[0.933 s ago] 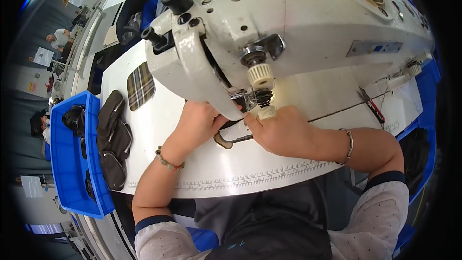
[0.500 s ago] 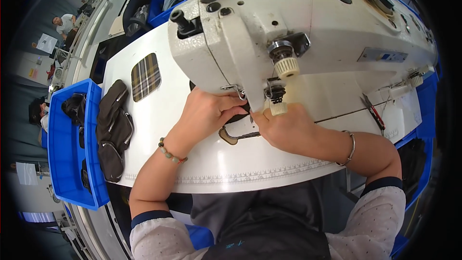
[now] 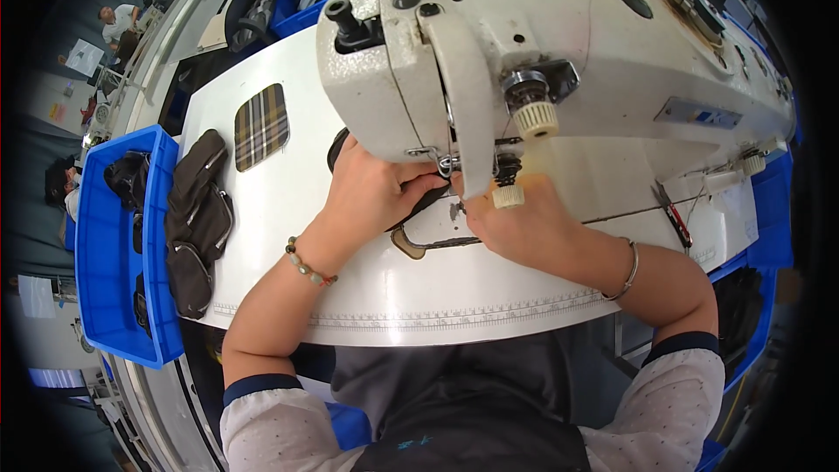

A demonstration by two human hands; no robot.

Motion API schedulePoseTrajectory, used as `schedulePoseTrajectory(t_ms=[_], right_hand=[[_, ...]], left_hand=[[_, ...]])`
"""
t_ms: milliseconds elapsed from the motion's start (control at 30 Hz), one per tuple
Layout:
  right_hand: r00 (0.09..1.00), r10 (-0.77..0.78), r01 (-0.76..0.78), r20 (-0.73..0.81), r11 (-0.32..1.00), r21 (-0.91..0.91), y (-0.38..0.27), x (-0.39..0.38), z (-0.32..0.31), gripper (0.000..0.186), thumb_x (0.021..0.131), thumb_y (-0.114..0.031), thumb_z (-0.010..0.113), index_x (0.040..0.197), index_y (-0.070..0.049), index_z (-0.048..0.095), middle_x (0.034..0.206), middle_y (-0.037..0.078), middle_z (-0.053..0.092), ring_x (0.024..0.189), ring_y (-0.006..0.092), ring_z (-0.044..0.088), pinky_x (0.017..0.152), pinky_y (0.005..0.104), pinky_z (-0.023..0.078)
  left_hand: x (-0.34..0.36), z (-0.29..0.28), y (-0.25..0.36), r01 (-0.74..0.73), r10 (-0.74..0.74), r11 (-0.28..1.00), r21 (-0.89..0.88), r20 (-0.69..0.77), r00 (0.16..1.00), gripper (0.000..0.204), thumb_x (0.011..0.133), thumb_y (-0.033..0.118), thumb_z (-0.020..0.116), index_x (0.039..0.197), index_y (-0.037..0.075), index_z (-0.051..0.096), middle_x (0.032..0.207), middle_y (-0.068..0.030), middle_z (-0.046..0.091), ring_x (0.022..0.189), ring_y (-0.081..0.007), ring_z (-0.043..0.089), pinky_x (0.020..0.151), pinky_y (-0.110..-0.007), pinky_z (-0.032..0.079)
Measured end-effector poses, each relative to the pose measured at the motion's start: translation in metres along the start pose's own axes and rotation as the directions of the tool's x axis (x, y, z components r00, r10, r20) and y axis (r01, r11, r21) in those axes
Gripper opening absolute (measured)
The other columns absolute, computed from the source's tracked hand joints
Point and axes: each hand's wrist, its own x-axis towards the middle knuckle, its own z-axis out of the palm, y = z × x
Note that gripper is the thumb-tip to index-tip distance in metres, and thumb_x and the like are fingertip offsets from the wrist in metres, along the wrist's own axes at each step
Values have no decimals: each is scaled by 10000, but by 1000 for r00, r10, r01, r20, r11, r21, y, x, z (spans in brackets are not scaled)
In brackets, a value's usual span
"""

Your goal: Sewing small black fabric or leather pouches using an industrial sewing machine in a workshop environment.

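A white sewing machine [image 3: 376, 87] stands over the table, its presser foot [image 3: 448, 163] low between my hands. My left hand [image 3: 371, 188] lies left of the foot, thumb and fingers pinched on a black fabric piece [image 3: 430, 199]. A dark curved edge of fabric also shows behind that hand, beside the machine head. Close to the foot on the other side is my right hand [image 3: 520, 223], its fingers curled inward. The tension knob and machine arm partly cover its fingertips, so what they grip is hidden.
A plaid fabric piece [image 3: 261, 127] lies on the white table [image 3: 280, 210]. Black zippered pouches [image 3: 199, 223] rest at its left edge, beside a blue bin [image 3: 114, 288] with dark items. Red-handled snips [image 3: 673, 214] lie at the right. A person [image 3: 120, 24] sits far left.
The view has shifted slightly. More of the dark fabric edge shows behind my left hand, beside the machine head. Both hands remain at the presser foot.
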Motion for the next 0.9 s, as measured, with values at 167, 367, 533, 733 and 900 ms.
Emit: schedulePoseTrajectory(t_ms=[167,367,533,733,900], right_hand=[[1000,6,-5,-22,999,38,-1,0,-1,58,596,-86,634,613,-32,619,626,118,557,517,246,592,432,362,445],[999,-18,19,-51,1000,17,-2,-1,-2,56,640,-84,625,611,-39,608,623,126,560,527,265,594,445,372,448],[999,-28,27,22,999,20,-5,1,-6,45,672,-88,611,653,-49,598,582,101,557,512,252,590,443,369,451],[999,-55,55,-2,998,-32,-11,-3,-5,106,703,-92,596,771,-12,614,554,54,557,495,202,589,425,351,445],[991,-125,122,-54,991,-50,-9,-4,-8,328,725,-103,593,1019,29,652,559,32,563,491,169,584,417,319,432]], left_hand=[[4,-1,1,-68,69,998,12,-64,996,196,716,238,799,779,67,725,687,-78,668,615,-269,643,559,-341,509],[5,-4,4,-75,80,993,96,-50,995,203,730,264,792,784,78,731,663,-84,663,583,-272,638,538,-344,505],[4,-3,8,-58,63,995,87,-51,997,181,746,252,781,795,83,739,673,-93,670,582,-272,638,538,-341,501],[9,-7,7,118,-116,991,-58,47,992,177,772,241,769,838,80,737,699,-90,681,600,-215,646,569,-306,503],[8,-9,0,220,-200,947,-234,107,974,224,812,229,729,941,48,709,809,-71,715,674,-154,662,636,-286,515]])
